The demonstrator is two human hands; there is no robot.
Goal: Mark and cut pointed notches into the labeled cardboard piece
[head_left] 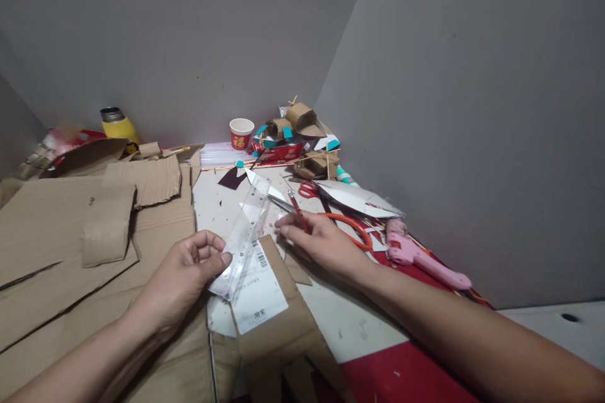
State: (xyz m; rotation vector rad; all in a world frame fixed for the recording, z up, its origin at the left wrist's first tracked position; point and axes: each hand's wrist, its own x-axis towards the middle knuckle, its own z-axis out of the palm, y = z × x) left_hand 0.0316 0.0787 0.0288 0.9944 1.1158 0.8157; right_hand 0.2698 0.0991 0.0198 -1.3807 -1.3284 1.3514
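Our left hand [196, 261] pinches the near end of a clear ruler [244, 232] between thumb and bent fingers. The ruler slants away to the far right, partly over the white label [262, 299] on a brown cardboard strip [302, 327]; we cannot tell whether they touch. Our right hand [326, 244], fingers curled, grasps a slim red pen [295, 204] just right of the ruler. Scissors with orange handles [362, 236] lie beside that hand, and a pink glue gun [420, 258] rests farther right. To our left, cardboard sheets [51, 214] overlap in a broad pile. On the far side we see a red and white paper cup [241, 134], with a yellow bottle [117, 126] at the far left.
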